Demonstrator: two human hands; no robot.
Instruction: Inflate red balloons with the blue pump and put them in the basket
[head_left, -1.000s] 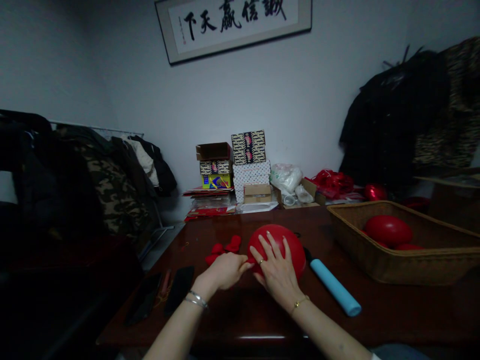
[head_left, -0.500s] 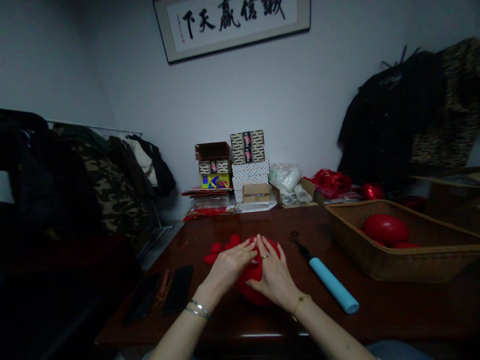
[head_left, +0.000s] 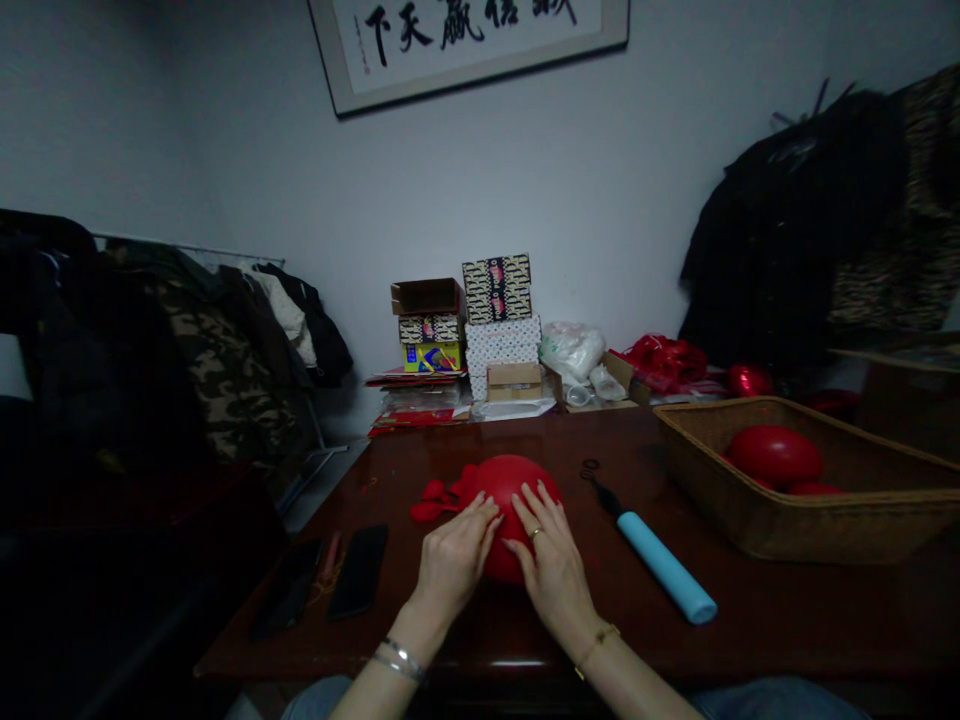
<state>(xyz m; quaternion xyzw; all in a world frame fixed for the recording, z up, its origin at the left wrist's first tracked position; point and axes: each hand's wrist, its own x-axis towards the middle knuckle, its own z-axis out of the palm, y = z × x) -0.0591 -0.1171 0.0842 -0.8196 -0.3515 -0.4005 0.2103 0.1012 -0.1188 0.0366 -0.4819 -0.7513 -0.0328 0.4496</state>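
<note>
A round inflated red balloon (head_left: 514,478) rests on the table in front of me. My left hand (head_left: 454,550) holds its near left side, fingers bent close together and the tips pressed on the rubber. On the near right side, my right hand (head_left: 551,550) grips it with fingers spread over the surface and thumb pointing inward. The balloon's knot or neck cannot be made out. Several limp red balloons (head_left: 433,502) lie just left of it. To the right is a light blue hand pump (head_left: 666,568) with a black nozzle end, near a pair of scissors (head_left: 590,470).
A wicker basket (head_left: 787,535) with inflated red balloons stands at the right. Two dark phones (head_left: 358,572) and a reddish stick-like item (head_left: 330,556) lie at the left. Stacked boxes (head_left: 502,350) and a plastic bag (head_left: 571,350) line the table's back edge.
My hands have drawn apart and slid down toward me over the balloon, from its top to its near side. More of the balloon's top now shows.
</note>
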